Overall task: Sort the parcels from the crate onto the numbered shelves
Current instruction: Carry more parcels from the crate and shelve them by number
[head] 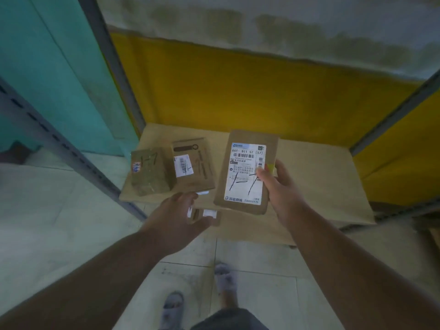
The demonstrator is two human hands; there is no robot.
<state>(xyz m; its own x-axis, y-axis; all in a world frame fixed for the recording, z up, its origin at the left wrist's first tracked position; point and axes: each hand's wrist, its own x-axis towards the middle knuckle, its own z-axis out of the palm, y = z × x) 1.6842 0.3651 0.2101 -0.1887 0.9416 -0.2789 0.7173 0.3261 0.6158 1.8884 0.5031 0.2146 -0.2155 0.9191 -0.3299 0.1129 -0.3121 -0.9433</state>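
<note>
At the centre of the frame the right hand (pixel 278 184) grips a flat brown cardboard parcel (pixel 246 171) by its right edge, thumb curled over the white shipping label (pixel 247 173), which bears barcodes and handwritten marks; the parcel is held above the low wooden shelf board (pixel 316 167). The left hand (pixel 181 213), lower centre, reaches forward with fingers loosely spread, touching a small brown parcel (pixel 204 215) that sits just under it; whether it actually grips it I cannot tell. To the left on the shelf lie a small box marked "1-7" (pixel 150 171) and, touching its right side, a flat labelled parcel (pixel 194 164). A yellow panel (pixel 238 91) backs the shelf; grey slippers (pixel 223 277) show below on the tiled floor (pixel 59 210).
</note>
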